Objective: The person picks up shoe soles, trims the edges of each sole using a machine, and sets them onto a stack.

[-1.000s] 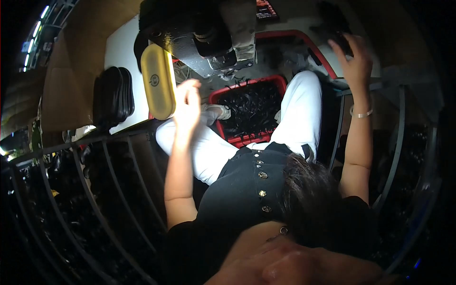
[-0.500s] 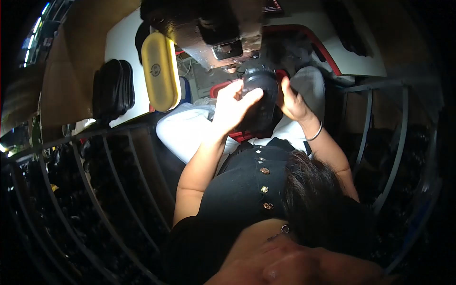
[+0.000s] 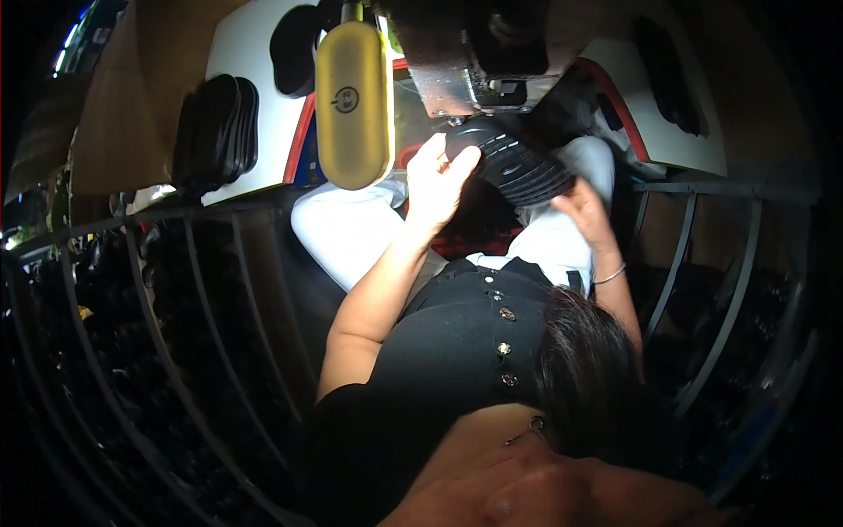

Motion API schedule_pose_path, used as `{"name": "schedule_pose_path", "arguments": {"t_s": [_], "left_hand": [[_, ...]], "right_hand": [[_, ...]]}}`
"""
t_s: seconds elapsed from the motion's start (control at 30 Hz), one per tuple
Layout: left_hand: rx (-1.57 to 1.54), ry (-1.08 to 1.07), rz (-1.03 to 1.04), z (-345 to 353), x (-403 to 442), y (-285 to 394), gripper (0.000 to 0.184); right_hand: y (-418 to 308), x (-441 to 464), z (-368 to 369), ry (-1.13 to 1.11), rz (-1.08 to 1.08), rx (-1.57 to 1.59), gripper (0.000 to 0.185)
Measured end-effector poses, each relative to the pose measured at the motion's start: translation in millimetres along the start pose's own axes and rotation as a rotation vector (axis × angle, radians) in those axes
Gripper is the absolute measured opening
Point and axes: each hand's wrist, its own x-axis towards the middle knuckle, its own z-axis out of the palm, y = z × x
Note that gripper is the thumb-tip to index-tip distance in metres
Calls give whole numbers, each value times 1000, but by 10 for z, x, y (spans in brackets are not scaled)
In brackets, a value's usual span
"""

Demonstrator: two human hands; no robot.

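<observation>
A black ridged shoe sole (image 3: 518, 167) is held up between my two hands, just under the head of a machine (image 3: 492, 83). My left hand (image 3: 436, 180) grips its left end, thumb on the near face and the other fingers partly hidden behind. At the lower right end, my right hand (image 3: 586, 211) holds the edge; its fingers are slightly blurred and partly covered. The sole lies slanted, its left end higher, with its grooved side facing me.
A yellow lamp (image 3: 354, 114) hangs left of the machine. Stacked black soles (image 3: 224, 132) lie on the left white table (image 3: 272, 132), with another black sole (image 3: 294, 51) behind. More dark pieces (image 3: 672, 79) rest on the right white table (image 3: 707, 154). Metal rails (image 3: 751, 255) flank me.
The sole has turned from nearly upright to slanting down rightward. My right hand has moved down and right with its end. The view has shifted, so the lamp and machine appear further right.
</observation>
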Motion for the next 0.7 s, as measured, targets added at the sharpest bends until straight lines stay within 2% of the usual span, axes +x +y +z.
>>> {"name": "schedule_pose_path", "arguments": {"t_s": [0.13,0.2,0.27,0.3,0.33,0.4,0.43,0.5,0.6,0.7], "left_hand": [[157,-25,24,-119,28,-34,16],[187,-14,31,-149,0,33,16],[222,20,59,-206,-56,115,18],[164,44,45,-324,-56,-12,17],[244,24,-21,-465,-69,-6,18],[13,79,-103,-613,-140,31,19],[87,86,-53,-691,-145,48,20],[40,85,21,-917,-178,-50,23],[-190,2,-129,-1247,-206,-167,34],[-17,-201,-251,-1407,-157,-148,44]], "right_hand": [[-583,223,-345,129,-188,-293,25],[-866,377,-434,92,-264,-485,24],[-1010,524,-391,93,-301,-497,25],[-1105,546,-309,98,-300,-535,25],[-1174,569,-202,104,-299,-574,26],[-1197,607,-23,105,-310,-622,27],[-1215,614,92,103,-304,-580,28],[-1254,605,312,107,-325,-617,29],[-1342,628,574,55,-376,-601,31],[-1324,787,676,-43,-441,-683,30]]}}
